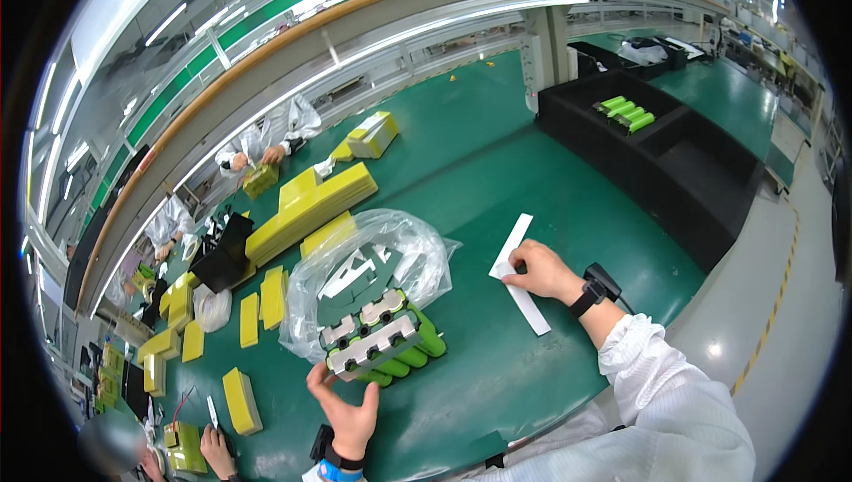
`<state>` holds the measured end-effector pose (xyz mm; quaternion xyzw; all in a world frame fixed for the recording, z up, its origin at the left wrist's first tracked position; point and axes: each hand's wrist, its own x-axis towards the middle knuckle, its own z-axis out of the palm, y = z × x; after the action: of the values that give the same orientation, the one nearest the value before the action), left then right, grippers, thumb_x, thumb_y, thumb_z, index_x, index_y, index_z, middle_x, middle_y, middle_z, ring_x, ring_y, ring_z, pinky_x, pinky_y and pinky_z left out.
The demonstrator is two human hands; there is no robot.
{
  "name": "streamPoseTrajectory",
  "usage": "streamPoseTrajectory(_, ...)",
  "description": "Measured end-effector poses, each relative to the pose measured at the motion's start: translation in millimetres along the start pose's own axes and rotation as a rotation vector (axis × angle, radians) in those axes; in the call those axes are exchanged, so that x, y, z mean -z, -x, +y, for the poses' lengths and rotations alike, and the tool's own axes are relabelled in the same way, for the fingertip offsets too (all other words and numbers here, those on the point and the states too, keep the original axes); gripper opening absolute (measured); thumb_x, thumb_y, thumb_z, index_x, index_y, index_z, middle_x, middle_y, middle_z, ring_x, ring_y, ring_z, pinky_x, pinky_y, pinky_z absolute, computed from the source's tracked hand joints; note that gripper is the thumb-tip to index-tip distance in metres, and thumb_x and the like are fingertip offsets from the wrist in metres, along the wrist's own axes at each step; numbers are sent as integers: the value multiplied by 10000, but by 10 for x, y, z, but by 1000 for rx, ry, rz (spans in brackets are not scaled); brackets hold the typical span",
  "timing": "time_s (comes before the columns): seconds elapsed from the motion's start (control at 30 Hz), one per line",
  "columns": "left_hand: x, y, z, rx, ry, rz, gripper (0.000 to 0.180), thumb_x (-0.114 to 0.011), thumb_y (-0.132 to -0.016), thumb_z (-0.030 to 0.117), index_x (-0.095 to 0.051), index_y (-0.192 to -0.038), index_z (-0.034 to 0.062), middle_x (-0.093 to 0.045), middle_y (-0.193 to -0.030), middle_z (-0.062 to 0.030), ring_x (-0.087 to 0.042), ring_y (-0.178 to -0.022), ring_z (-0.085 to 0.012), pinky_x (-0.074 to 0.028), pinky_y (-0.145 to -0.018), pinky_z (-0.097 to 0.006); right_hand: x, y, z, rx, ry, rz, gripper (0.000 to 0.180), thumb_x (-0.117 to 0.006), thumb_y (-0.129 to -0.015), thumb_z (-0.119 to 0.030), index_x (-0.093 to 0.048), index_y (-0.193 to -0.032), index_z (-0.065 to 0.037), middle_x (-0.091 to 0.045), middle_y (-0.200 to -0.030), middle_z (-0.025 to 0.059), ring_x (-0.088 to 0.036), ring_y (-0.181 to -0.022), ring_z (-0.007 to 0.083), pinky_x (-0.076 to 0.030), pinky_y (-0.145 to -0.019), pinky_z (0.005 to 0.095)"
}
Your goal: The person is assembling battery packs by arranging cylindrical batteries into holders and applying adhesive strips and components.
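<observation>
A battery pack (pixel 390 347) of several green cylindrical cells, with silvery metal strips across its top, sits on the green table in front of me. My left hand (pixel 346 415) grips the pack's near left end, fingertips against its side and thumb at the lower edge. To the right, my right hand (pixel 546 271) pinches a white strip (pixel 530 312) near its middle, where it bends at an angle. Behind the pack spreads a clear plastic bag (pixel 433 256), with white cut pieces (pixel 349 276) lying in its opening.
Yellow boards (pixel 311 207) are stacked left of the bag, beside a black box (pixel 222 251). At right stands a black foam tray (pixel 612 162) holding green cells (pixel 627 114). Co-workers' hands (pixel 257 159) work at the far left; another person's hand (pixel 216 449) is at lower left.
</observation>
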<state>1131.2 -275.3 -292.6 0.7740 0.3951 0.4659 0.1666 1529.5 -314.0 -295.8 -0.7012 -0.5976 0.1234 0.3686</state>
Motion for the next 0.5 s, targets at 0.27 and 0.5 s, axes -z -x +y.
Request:
streamPoseTrajectory(0.27,-121,241,479,-328,313,-80,361,-674,-768,83,-442,-1035,9,-556,-933,-131,-541,-833,-259,-441,-784,-357,39,235,-655,201,-625,-8,105,-635,-863,-51,-540,-888,-13,-662,-805,66,-663,-763,147,-538,-689,279)
streamPoseTrajectory(0.5,-696,8,830,59,707,-474,311,-620,-848,-39,-494,-1132,-14,-556,-1075,-123,-586,-904,-159,-485,-809,-275,-189,513,-859,429,-502,-149,130,-680,-818,-71,-570,-879,-38,-638,-778,72,-650,-679,195,-510,-600,279)
